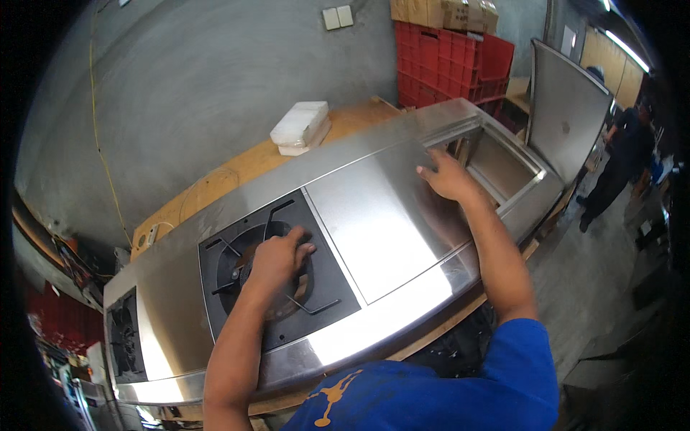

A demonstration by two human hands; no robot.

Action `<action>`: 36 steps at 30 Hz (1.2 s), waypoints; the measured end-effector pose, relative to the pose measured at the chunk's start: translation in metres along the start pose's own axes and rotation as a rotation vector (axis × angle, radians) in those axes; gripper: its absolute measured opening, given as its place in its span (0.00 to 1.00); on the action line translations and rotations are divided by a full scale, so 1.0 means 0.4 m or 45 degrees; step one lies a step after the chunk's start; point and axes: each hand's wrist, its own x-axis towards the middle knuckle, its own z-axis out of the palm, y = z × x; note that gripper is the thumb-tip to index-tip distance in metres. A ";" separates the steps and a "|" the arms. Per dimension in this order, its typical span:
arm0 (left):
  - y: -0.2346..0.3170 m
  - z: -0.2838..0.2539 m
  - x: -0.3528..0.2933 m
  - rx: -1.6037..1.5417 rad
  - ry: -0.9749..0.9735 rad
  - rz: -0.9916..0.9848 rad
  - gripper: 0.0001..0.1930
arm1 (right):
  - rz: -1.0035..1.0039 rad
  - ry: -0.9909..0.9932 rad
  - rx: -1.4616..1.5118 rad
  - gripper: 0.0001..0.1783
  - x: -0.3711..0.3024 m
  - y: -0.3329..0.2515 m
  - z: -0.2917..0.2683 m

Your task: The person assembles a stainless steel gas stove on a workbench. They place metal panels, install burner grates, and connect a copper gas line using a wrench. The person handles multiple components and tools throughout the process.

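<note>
A long stainless steel stove counter (402, 305) lies in front of me. My left hand (277, 260) is over a black square gas burner (327, 314) with metal pan-support arms. Its fingers are curled, the thumb and index finger show, and the other fingertips are hidden behind the hand. To the right is a flat steel panel (374, 215). My right hand (451, 178) rests at that panel's right edge, fingers and thumb apart, beside a rectangular opening (535, 174) with a steel rim.
A second black burner (126, 337) sits at the counter's left end. Behind lie a wooden board (205, 195) and a white package (300, 126). Red crates (449, 61) bear cardboard boxes (442, 13). A steel sheet (568, 108) leans at the right, and a person (619, 161) stands beyond.
</note>
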 end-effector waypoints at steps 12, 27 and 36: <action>0.004 -0.025 -0.048 -0.079 -0.032 -0.132 0.16 | 0.099 -0.017 0.021 0.33 0.060 0.063 -0.020; -0.110 -0.016 -0.085 -0.211 0.057 0.013 0.15 | 0.322 -0.471 0.754 0.54 0.290 0.245 0.125; -0.106 -0.008 -0.091 -0.223 0.045 0.049 0.10 | 1.100 -0.243 0.914 0.64 0.224 0.243 -0.097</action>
